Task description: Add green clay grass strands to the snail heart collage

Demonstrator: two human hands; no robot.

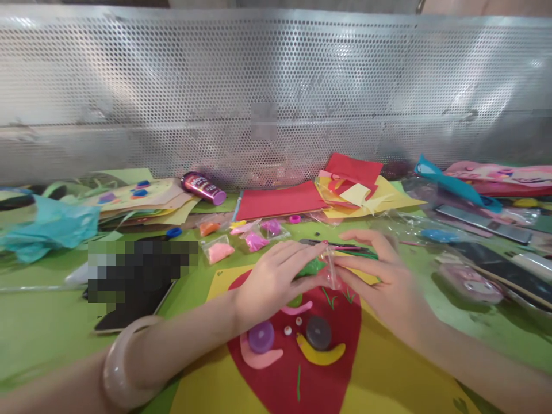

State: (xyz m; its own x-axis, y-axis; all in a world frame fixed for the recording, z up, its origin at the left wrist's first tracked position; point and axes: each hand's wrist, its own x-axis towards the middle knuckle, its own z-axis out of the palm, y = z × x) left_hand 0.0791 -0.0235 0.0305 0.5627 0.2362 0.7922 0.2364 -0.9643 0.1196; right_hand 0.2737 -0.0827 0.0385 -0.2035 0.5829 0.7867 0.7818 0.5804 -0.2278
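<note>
A small clear plastic bag with green modelling clay [312,267] in it is held between my two hands. My left hand [271,282], a pale bangle on its wrist, pinches the bag from the left, partly hiding it. At the bag's right edge, my right hand [383,282] grips the plastic between thumb and fingers, with one finger raised. Below them, a red paper shape [319,379] lies on a yellow sheet [392,368]. It carries a purple disc [261,337], a dark grey disc [318,333], a yellow clay curve [321,352], a pink clay curve [261,357] and thin green strips.
Bags of pink clay [218,250] and purple clay [256,240] lie behind the sheet. A purple tube [203,188] and red paper [282,200] are farther back, before a perforated metal panel [215,86]. Dark phone-like slab left; pink case [469,280] right.
</note>
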